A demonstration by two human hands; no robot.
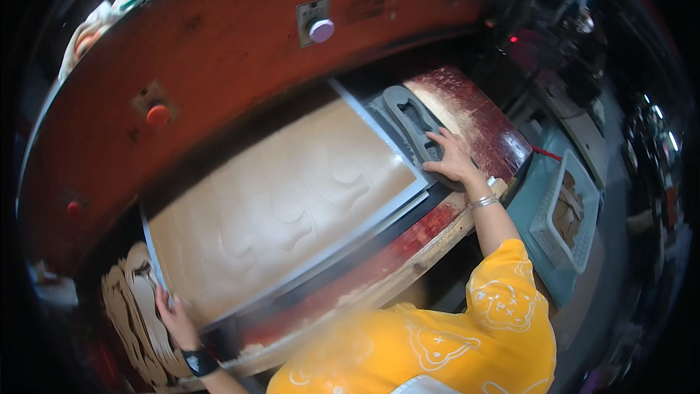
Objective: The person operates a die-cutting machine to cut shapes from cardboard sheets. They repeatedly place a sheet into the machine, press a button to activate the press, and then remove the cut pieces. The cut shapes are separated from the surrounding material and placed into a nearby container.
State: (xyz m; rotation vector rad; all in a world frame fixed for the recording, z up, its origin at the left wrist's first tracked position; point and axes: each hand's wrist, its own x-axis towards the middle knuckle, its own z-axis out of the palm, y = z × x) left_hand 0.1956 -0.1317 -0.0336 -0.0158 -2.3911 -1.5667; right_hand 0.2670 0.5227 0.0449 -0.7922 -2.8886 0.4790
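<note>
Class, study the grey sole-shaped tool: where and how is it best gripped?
Grip the grey sole-shaped tool across its long edges, probably from above and the near right, where the right hand reaches it. It lies flat, long and narrow, so a span across looks easiest.

The broad, tan, smooth rectangular sheet (273, 201) lies flat, its middle catching a pale sheen – faint curved outlines, like parts of soles, mark its surface in a slanting row. Just beside the sheet's right edge lies a grey, long, sole-shaped form (418, 125) with dark hollows inside, roughly parallel to that edge, its near end partly hidden. At the sheet's left edge, towards its near corner, flat tan sole-shaped pieces (149, 310) are stacked in piles side by side – long, narrow-waisted, running lengthwise along that edge
</note>
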